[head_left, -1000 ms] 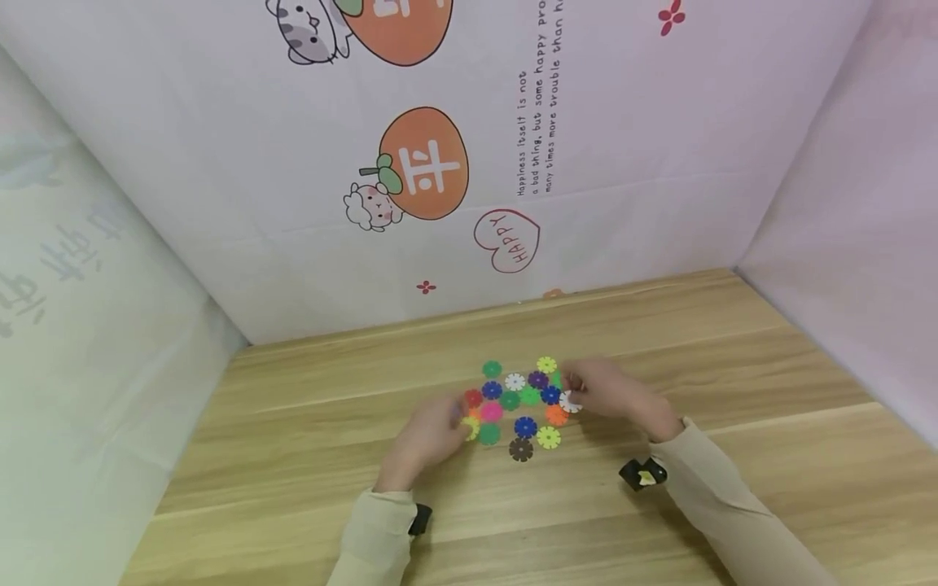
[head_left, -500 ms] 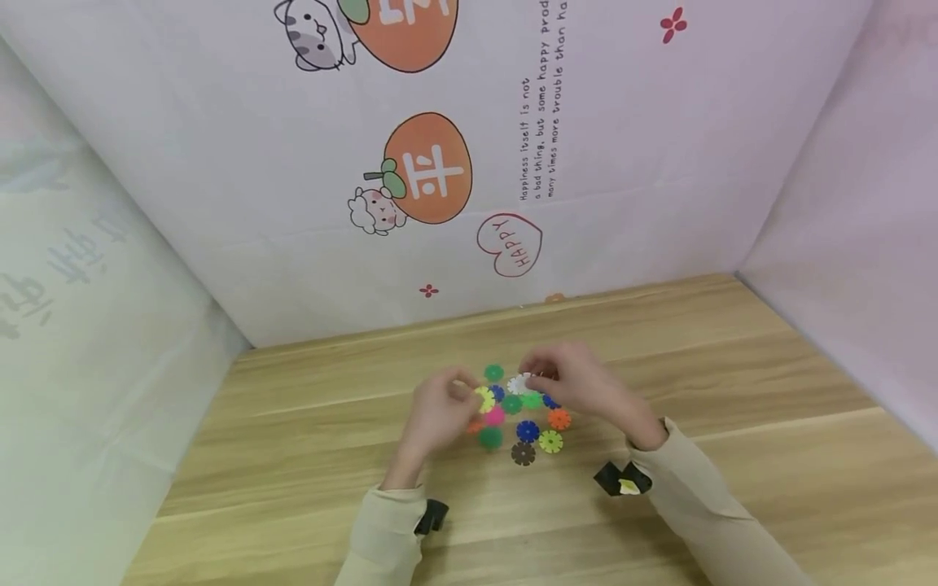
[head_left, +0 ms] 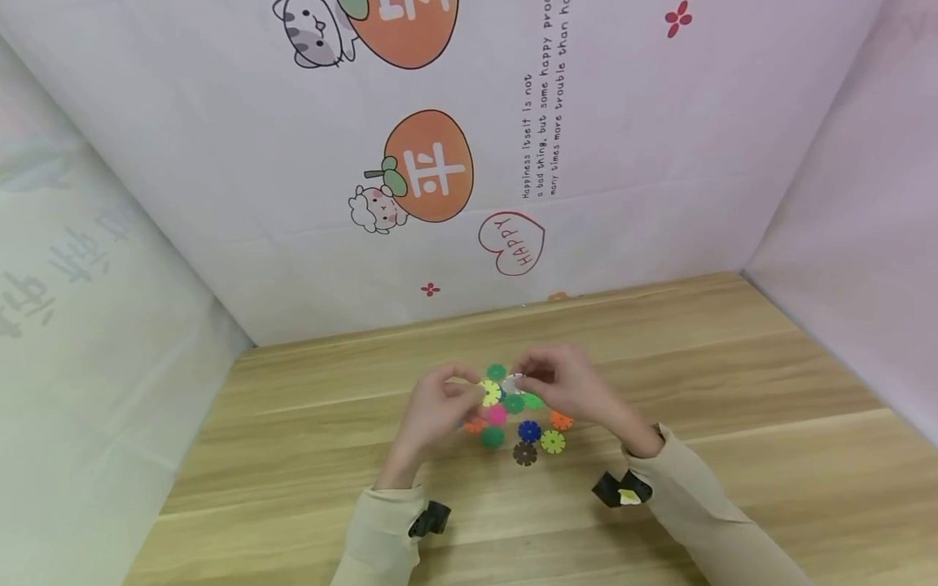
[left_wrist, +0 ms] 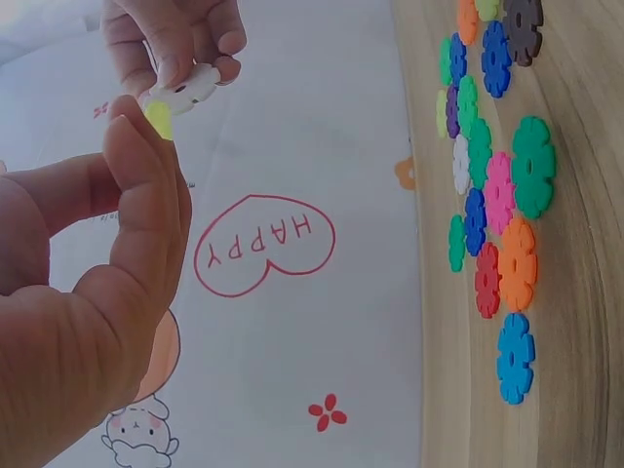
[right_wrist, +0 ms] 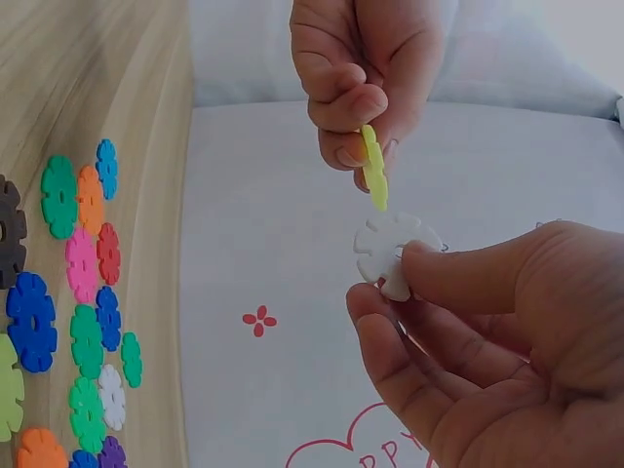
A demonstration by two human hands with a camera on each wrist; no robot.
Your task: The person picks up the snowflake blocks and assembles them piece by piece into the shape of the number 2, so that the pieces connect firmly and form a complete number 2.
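My left hand pinches a yellow snowflake disc, a flat plastic round with notches in its rim. Thumb and fingers of my right hand grip a white snowflake disc. Both discs are held up over the table. In the right wrist view the yellow disc is edge-on, its lower end close to the rim of the white one. The left wrist view shows only a small part of the yellow disc behind my fingers.
Several loose discs lie flat on the wooden table below my hands, among them a brown one, a pink one and a light blue one. A white printed cloth wall rises behind the table.
My left hand has lifted the yellow disc from the left side of the group. The right hand has moved left with the white disc, bringing the two discs close together.
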